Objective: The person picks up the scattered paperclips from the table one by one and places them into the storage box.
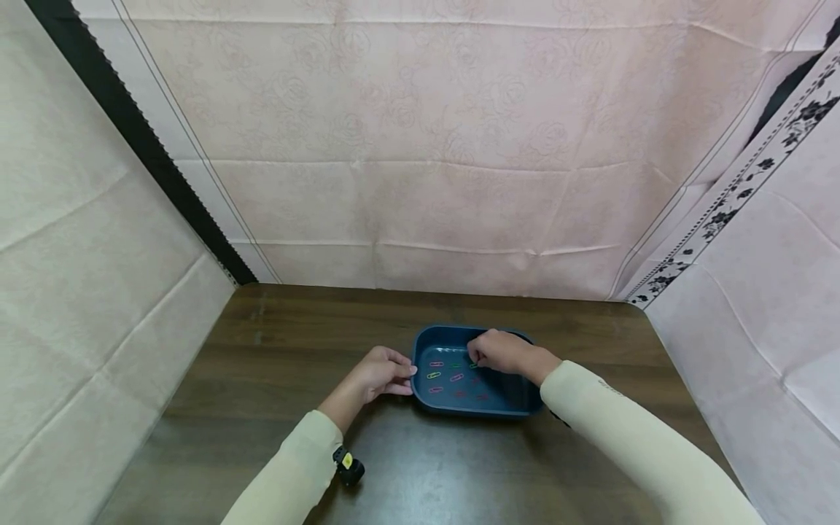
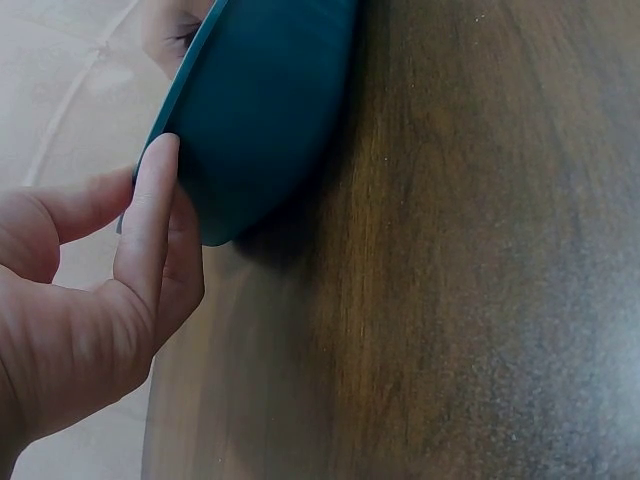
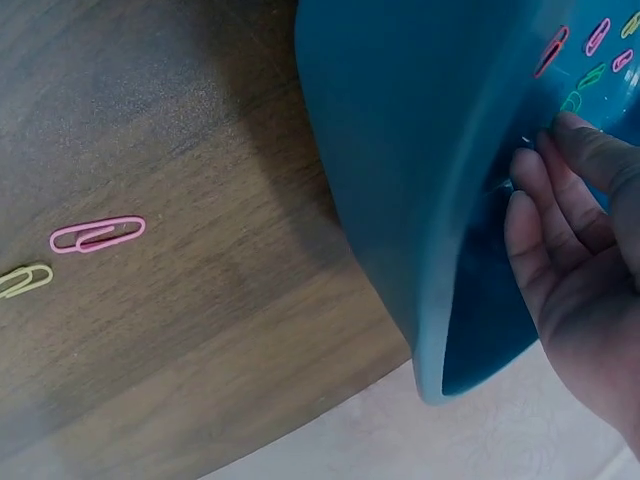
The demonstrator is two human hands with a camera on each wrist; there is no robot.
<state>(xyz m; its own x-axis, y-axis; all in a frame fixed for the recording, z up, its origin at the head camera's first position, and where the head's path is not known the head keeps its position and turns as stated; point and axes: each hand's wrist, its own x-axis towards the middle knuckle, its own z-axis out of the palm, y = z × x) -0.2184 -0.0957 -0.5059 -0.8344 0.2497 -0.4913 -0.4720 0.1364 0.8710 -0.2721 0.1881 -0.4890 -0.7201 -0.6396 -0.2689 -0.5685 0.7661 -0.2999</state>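
A blue plastic tray (image 1: 474,413) stands on the wooden table, with several coloured paper clips spread over its floor. At the tray's left end, my left hand (image 1: 383,375) pinches the rim between thumb and fingers; the left wrist view shows the tray wall (image 2: 265,110) in that grip. My right hand (image 1: 502,351) reaches inside over the right part of the tray. Its thumb and fingertips come together at a green paper clip (image 3: 572,103), partly hidden by them. Nearby on the tray floor lie a red paper clip (image 3: 551,52) and a pink paper clip (image 3: 597,37).
Outside the tray, a pink paper clip (image 3: 97,234) and a yellow paper clip (image 3: 25,281) lie on the table (image 1: 262,408). Pale cloth (image 1: 420,146) hangs behind the table's far edge, and more cloth stands along both sides.
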